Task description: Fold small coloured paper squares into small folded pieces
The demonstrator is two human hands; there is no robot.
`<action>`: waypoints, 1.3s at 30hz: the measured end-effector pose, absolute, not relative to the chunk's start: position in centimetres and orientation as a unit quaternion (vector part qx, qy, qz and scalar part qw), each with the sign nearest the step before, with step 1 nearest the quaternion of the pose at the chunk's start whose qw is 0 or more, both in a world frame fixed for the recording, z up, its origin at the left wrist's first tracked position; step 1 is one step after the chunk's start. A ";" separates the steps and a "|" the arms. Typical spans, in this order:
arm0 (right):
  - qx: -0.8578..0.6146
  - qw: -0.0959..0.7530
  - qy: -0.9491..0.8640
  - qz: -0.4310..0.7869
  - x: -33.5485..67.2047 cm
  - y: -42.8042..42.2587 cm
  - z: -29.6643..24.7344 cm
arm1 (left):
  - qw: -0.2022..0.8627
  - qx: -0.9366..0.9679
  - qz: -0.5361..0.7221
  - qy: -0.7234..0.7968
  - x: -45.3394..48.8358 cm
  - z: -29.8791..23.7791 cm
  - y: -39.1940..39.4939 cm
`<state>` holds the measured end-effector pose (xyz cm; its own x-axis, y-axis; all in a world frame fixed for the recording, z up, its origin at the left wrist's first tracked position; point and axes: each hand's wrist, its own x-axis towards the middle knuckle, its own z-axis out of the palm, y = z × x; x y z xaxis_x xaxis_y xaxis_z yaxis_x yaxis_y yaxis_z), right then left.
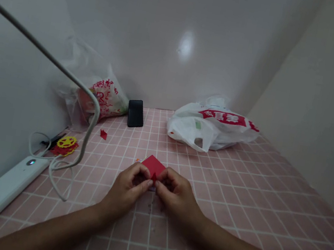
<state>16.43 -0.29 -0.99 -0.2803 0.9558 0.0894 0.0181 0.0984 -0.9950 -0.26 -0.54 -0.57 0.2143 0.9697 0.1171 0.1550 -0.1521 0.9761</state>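
A small piece of red paper [153, 165] is held just above the pink checked table [238, 198], near the middle. My left hand [126, 191] pinches its near corner from the left, fingers closed. From the right, my right hand [176, 193] pinches the same corner, thumb and forefinger pressed together. The two hands touch at the fingertips. The part of the paper under the fingers is hidden.
A black phone [136, 113] leans at the back wall. A white plastic bag with red print [212, 126] lies back right, a clear bag [95, 91] back left. A red paper scrap [103, 134], yellow and red cutouts [65, 144] and a white lamp base with cord [4, 187] sit left.
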 end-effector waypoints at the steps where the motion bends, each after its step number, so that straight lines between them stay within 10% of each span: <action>1: -0.414 0.439 -0.607 0.517 16.4 -0.3 -1.0 | 0.472 0.629 0.428 0.445 -0.2 -0.4 -0.6; 39: -0.379 0.417 -0.602 0.566 16.4 -0.3 -1.3 | 0.478 0.613 0.453 0.437 0.1 -0.4 -0.8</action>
